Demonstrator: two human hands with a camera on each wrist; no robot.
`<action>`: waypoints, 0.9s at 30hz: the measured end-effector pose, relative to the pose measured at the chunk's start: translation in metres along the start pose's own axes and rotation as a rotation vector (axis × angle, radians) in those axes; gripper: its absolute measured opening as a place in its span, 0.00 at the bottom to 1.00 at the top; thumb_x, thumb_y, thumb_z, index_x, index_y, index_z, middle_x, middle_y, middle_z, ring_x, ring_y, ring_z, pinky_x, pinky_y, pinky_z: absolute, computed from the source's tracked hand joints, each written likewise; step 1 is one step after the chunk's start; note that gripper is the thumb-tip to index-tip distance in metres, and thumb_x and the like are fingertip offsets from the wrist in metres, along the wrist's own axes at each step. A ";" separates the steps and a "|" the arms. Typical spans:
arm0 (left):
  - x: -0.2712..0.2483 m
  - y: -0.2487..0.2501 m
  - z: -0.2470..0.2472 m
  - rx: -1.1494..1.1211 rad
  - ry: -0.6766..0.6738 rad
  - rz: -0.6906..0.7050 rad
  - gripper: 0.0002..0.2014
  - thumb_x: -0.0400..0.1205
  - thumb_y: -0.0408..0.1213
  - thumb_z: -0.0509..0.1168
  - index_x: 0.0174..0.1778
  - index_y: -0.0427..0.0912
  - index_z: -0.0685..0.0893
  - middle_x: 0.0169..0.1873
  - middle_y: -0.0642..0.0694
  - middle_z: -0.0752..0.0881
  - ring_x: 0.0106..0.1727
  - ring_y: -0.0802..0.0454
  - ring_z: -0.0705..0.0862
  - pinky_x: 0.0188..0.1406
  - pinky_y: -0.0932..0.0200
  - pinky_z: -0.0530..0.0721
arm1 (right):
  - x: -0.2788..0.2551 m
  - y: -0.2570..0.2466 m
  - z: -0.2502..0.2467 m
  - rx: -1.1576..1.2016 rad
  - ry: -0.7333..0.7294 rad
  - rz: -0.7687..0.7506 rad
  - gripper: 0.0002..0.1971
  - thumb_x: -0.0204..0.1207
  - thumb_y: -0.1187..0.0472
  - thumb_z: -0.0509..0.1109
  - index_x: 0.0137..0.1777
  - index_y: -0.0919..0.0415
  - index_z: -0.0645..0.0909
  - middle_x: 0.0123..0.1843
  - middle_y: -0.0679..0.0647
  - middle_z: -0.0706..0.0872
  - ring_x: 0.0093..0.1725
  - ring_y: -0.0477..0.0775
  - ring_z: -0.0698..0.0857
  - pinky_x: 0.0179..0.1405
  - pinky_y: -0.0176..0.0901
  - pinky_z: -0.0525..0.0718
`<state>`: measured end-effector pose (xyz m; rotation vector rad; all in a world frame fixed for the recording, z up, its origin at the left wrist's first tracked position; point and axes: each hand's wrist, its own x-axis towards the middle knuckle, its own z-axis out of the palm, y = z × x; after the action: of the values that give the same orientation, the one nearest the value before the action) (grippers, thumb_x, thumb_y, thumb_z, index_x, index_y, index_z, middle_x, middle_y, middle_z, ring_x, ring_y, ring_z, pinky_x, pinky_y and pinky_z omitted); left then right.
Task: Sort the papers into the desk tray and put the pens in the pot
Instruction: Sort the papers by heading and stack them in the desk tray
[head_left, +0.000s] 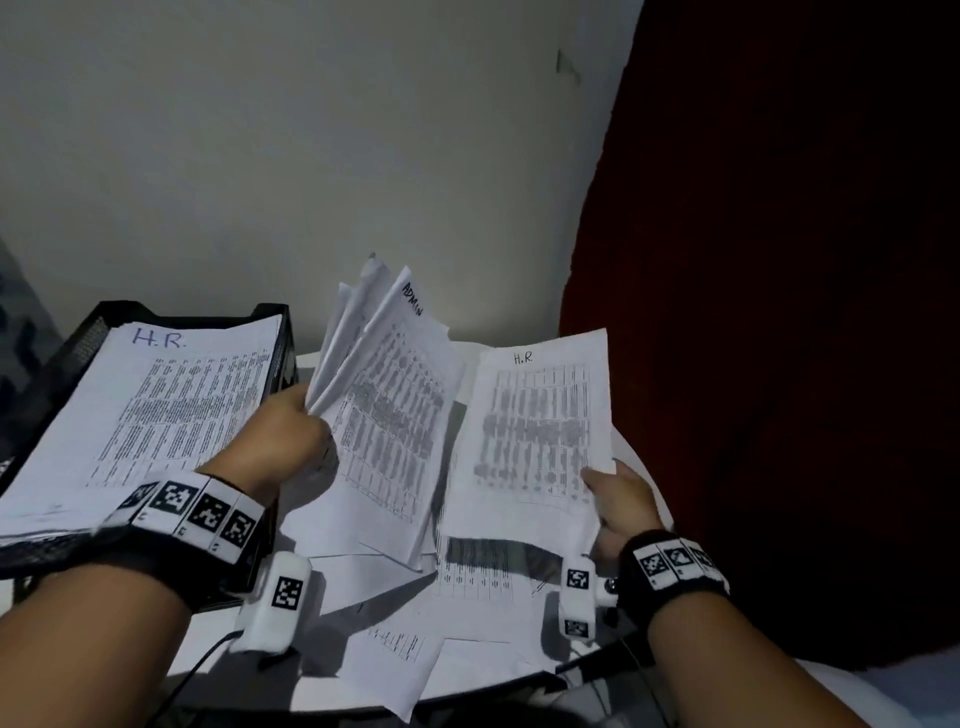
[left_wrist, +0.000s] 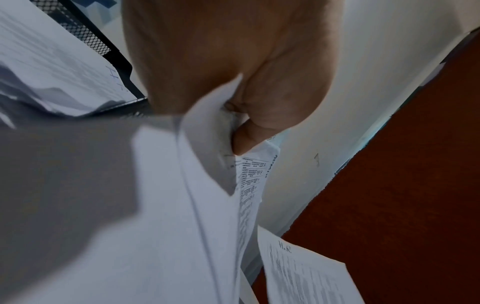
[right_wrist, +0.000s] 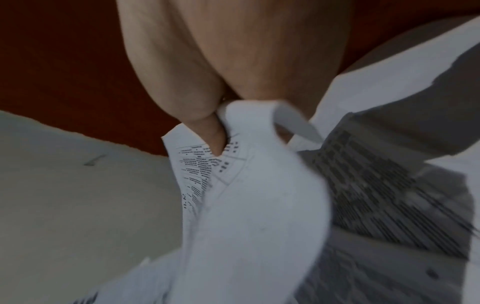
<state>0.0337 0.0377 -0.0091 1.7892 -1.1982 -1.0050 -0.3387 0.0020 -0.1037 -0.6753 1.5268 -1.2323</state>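
Observation:
My left hand (head_left: 291, 431) grips a fanned bundle of printed sheets (head_left: 389, 395) above the table; the front one is headed "ADMIN". In the left wrist view the thumb pinches that bundle (left_wrist: 207, 185) at its edge. My right hand (head_left: 618, 499) pinches a single sheet headed "H.R." (head_left: 540, 421) by its lower right corner, held up to the right of the bundle. The right wrist view shows thumb and fingers clamped on this sheet (right_wrist: 246, 195). The black mesh desk tray (head_left: 104, 322) stands at the left, its top level filled with papers headed "H.R." (head_left: 156, 410). No pens or pot are visible.
More loose printed sheets (head_left: 467, 577) lie scattered on the white round table (head_left: 322, 691) under my hands. A dark red curtain (head_left: 779, 312) hangs close on the right. A pale wall (head_left: 311, 156) stands right behind the table. A black cable (head_left: 192, 675) runs off my left wrist.

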 end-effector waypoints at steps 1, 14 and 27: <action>-0.004 0.002 0.002 -0.050 -0.042 -0.020 0.21 0.75 0.19 0.56 0.59 0.42 0.81 0.32 0.34 0.81 0.32 0.40 0.79 0.31 0.48 0.79 | -0.009 0.000 0.007 0.055 -0.057 0.022 0.12 0.83 0.75 0.68 0.63 0.69 0.87 0.56 0.68 0.94 0.55 0.72 0.93 0.61 0.74 0.88; -0.028 0.017 0.035 -0.325 -0.201 -0.094 0.12 0.89 0.44 0.64 0.64 0.42 0.82 0.47 0.45 0.88 0.48 0.54 0.85 0.48 0.66 0.84 | -0.060 0.038 0.079 -0.046 -0.387 0.009 0.23 0.83 0.80 0.63 0.70 0.58 0.84 0.61 0.55 0.94 0.58 0.58 0.94 0.54 0.51 0.93; -0.004 0.005 0.022 0.190 -0.007 0.052 0.08 0.84 0.26 0.62 0.55 0.37 0.83 0.43 0.33 0.88 0.36 0.46 0.82 0.34 0.58 0.78 | 0.005 0.073 -0.014 -0.900 0.371 0.290 0.60 0.63 0.39 0.84 0.89 0.57 0.54 0.81 0.69 0.72 0.79 0.73 0.74 0.76 0.66 0.77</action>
<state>0.0108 0.0366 -0.0130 1.8908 -1.3765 -0.8929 -0.3414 0.0263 -0.1743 -0.7635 2.4199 -0.4093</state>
